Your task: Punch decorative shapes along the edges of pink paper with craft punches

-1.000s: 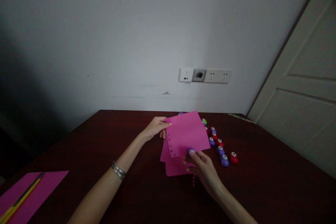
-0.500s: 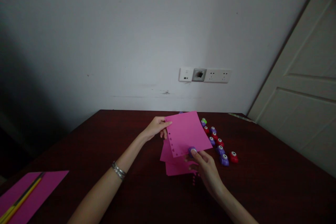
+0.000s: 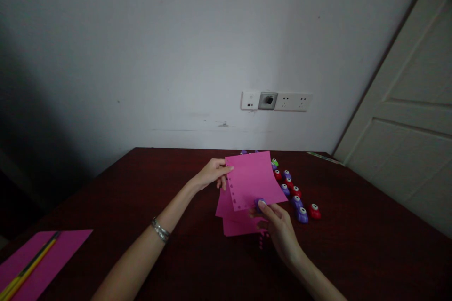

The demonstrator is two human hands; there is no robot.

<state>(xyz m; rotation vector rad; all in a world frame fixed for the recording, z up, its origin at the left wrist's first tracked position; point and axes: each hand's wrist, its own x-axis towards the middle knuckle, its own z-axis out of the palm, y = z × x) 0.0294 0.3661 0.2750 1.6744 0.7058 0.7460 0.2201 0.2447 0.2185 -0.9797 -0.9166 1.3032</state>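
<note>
A pink sheet of paper is held up above the table, with a row of small punched holes down its left edge. My left hand pinches that edge near the upper corner, thumb on top. At the sheet's lower edge, my right hand grips a small purple craft punch, thumb pressed on its top; the paper's edge meets the punch. Beneath the raised sheet lie more pink sheets, partly covered. Small pink paper bits lie beside my right hand.
Several purple and red craft punches and a green one stand right of the paper; others are partly hidden behind it. Pencils rest on a pink sheet at the left of the dark red table. Sockets sit on the wall.
The raised sheet has shifted slightly to the right, together with my left hand. My right hand keeps hold of the purple punch at the lower edge, moved only slightly.
</note>
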